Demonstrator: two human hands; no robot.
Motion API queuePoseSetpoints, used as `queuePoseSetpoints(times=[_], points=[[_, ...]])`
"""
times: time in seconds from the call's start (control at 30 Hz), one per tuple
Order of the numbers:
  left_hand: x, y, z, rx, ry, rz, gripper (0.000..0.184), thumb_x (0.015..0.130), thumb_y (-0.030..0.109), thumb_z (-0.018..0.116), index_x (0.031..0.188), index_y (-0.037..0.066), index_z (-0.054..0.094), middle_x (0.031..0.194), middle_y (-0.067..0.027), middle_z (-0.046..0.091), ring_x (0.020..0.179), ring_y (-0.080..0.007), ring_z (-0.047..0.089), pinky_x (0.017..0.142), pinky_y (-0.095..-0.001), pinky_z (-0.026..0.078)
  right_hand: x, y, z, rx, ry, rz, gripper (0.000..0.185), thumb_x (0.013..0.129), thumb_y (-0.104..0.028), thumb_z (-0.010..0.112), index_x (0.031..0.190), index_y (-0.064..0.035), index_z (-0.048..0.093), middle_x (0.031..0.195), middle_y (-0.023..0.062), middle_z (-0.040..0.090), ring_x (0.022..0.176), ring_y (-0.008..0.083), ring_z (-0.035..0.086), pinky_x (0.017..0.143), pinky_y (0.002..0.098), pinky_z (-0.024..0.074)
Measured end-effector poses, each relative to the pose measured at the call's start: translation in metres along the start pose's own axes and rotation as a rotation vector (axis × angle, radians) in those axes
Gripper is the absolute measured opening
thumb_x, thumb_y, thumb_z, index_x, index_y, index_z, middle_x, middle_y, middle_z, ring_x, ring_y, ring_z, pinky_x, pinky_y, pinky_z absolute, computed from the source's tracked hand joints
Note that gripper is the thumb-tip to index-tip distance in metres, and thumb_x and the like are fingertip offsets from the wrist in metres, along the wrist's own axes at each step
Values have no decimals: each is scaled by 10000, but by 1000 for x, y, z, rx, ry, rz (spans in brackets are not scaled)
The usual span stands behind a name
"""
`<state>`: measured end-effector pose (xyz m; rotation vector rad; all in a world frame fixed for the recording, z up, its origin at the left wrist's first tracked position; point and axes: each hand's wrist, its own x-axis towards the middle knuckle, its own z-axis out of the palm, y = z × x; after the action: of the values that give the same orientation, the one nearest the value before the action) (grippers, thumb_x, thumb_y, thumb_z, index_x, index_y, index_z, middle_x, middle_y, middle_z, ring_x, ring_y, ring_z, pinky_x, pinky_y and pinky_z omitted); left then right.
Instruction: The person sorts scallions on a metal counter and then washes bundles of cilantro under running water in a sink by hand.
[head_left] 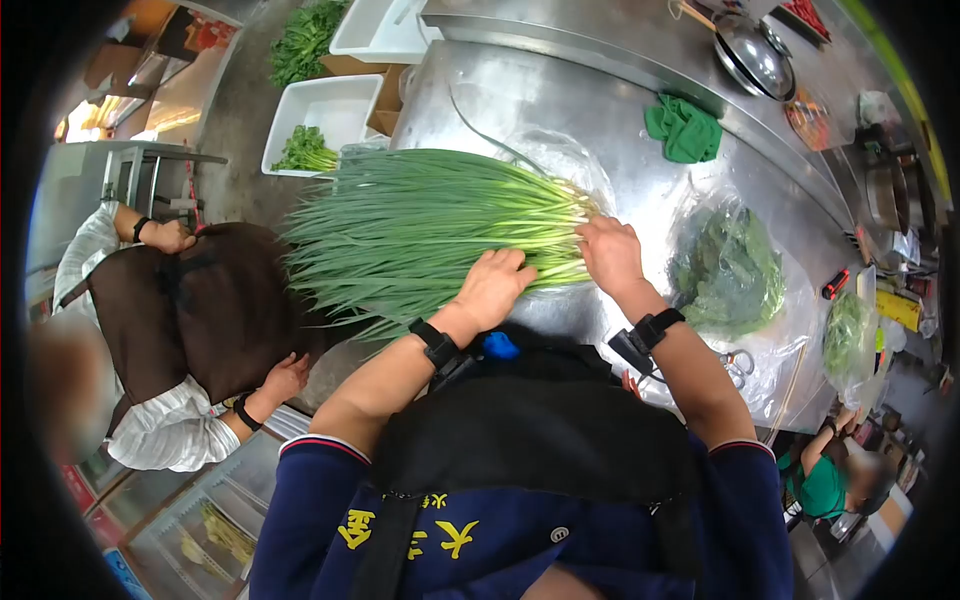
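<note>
A large heap of green onions (430, 220) lies across the steel table, leaves to the left and white root ends to the right. My left hand (492, 288) rests on the near side of the heap, its fingers curled over the pale stalks. At the root ends, my right hand (612, 255) has its fingers closed on some white stalks; the fingertips are partly hidden. Clear plastic (575, 155) lies under the root ends.
On the steel table (620, 90) are a green cloth (684, 128), bagged leafy greens (735, 265), scissors (738, 366) and a red box cutter (835, 284). White bins (318, 100) stand beyond. One person in a brown apron (240, 310) is at left, another in green (826, 478) at right.
</note>
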<state>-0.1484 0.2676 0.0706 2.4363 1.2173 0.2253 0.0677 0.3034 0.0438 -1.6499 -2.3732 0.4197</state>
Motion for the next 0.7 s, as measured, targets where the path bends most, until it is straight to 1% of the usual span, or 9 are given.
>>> queuePoseSetpoints(times=[0.1, 0.17, 0.2, 0.23, 0.37, 0.43, 0.53, 0.6, 0.7], points=[[-4, -2, 2, -80, 33, -53, 114, 760, 93, 574, 863, 87, 623, 864, -82, 535, 876, -272, 535, 778, -378, 424, 7, -3, -1, -6, 73, -25, 117, 720, -115, 606, 830, -123, 645, 860, 30, 571, 891, 210, 549, 751, 373, 416], [-1, -1, 2, -125, 107, -159, 107, 761, 122, 612, 861, 84, 618, 863, -79, 551, 868, -277, 540, 771, -383, 433, 10, 5, 6, -33, 16, -8, 120, 708, -141, 621, 824, -122, 649, 866, 33, 569, 893, 213, 547, 752, 386, 408], [2, -2, -1, -118, 136, -177, 101, 757, 116, 620, 851, 79, 614, 862, -77, 563, 863, -282, 544, 767, -385, 439, 12, 5, 2, -35, -23, -51, 117, 711, -153, 620, 819, -120, 650, 860, 31, 572, 891, 213, 549, 754, 388, 402], [3, -4, -1, -119, 137, -175, 101, 757, 116, 620, 851, 79, 614, 862, -77, 563, 863, -282, 544, 767, -385, 439, 14, 5, -3, -37, -60, -95, 117, 713, -165, 618, 815, -118, 651, 855, 29, 575, 889, 212, 550, 757, 390, 397], [14, -4, -4, -103, 244, -180, 166, 723, 69, 636, 886, 71, 601, 857, -86, 561, 857, -286, 537, 758, -391, 434, 13, 11, -25, 28, -116, -90, 122, 734, -183, 614, 828, -117, 655, 836, 30, 594, 872, 213, 566, 765, 387, 386], [17, -5, -5, -101, 264, -179, 196, 710, 56, 643, 900, 67, 595, 855, -89, 559, 853, -289, 534, 753, -394, 432, 11, 20, -19, 294, -242, 84, 131, 753, -199, 613, 848, -122, 659, 819, 31, 610, 853, 214, 582, 776, 377, 383], [24, -4, -1, -89, 243, -200, 238, 694, 50, 652, 922, 66, 585, 850, -88, 554, 848, -288, 526, 759, -398, 417, 8, 29, -23, 272, -141, 94, 131, 765, -191, 613, 870, -130, 661, 814, 38, 613, 842, 220, 587, 779, 366, 385], [29, -2, -6, -41, 364, -245, 212, 688, 61, 646, 892, 66, 588, 824, -69, 532, 834, -277, 514, 759, -385, 403, 8, 29, -26, 264, -64, 94, 135, 766, -177, 609, 877, -117, 658, 797, 46, 606, 830, 227, 586, 772, 364, 395], [34, 1, -14, 20, 440, -265, 187, 705, 65, 641, 886, 74, 596, 819, -63, 535, 844, -270, 520, 773, -377, 395, 9, 25, -31, 391, -102, 126, 147, 749, -126, 613, 886, -91, 655, 826, 52, 621, 798, 236, 599, 738, 353, 437]])
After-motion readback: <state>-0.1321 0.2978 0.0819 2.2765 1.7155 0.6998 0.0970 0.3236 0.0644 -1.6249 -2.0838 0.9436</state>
